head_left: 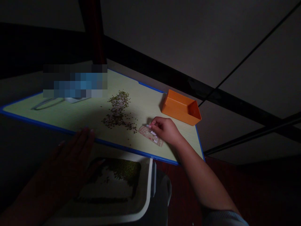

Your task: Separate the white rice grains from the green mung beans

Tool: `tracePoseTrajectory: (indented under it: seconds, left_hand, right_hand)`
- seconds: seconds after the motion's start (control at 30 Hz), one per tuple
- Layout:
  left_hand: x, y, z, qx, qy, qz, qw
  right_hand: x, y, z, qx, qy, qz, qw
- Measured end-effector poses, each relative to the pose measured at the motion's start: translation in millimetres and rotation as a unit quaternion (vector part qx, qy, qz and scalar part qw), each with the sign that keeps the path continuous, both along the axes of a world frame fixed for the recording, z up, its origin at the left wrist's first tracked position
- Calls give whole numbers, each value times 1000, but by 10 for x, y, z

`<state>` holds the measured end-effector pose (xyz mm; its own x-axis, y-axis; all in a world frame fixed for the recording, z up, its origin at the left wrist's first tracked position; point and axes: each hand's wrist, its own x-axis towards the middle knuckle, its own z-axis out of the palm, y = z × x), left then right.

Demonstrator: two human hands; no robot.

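My right hand (163,128) has its thumb and fingers pinched at the upper edge of a clear protractor (151,135), which rests on or just above the pale board (94,130). To its left lies a loose heap of small seeds or beans (118,110), some greenish and some dark, with stray ones scattered toward the protractor. Dim in shadow, my left hand (72,153) stretches its fingers toward the board's blue front edge, near a white tub (147,188). I see nothing held in it. Whether its fingertips touch the board is unclear.
An orange open box (180,108) stands at the board's right back corner. Below the front edge, the tub holds a spread of greenish and dark grains (127,171). A thin cord or handle (43,103) lies at the left, beside a pixelated patch. Pale panels rise behind.
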<state>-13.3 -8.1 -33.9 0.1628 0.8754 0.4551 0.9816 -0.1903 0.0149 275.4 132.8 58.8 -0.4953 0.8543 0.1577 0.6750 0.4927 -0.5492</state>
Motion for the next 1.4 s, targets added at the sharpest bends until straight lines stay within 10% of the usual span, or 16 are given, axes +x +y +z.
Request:
tracePoseTrajectory:
  seconds: [0.3,1.4]
  left_hand:
    - [-8,-8,-19,-12,3,-4,1000]
    - [8,-10,-8,-22,-1,14,1000]
  right_hand:
    - [-125,-72,-37,-46,6,87,995]
    - [-52,-51,25,-39,-75,-10,996]
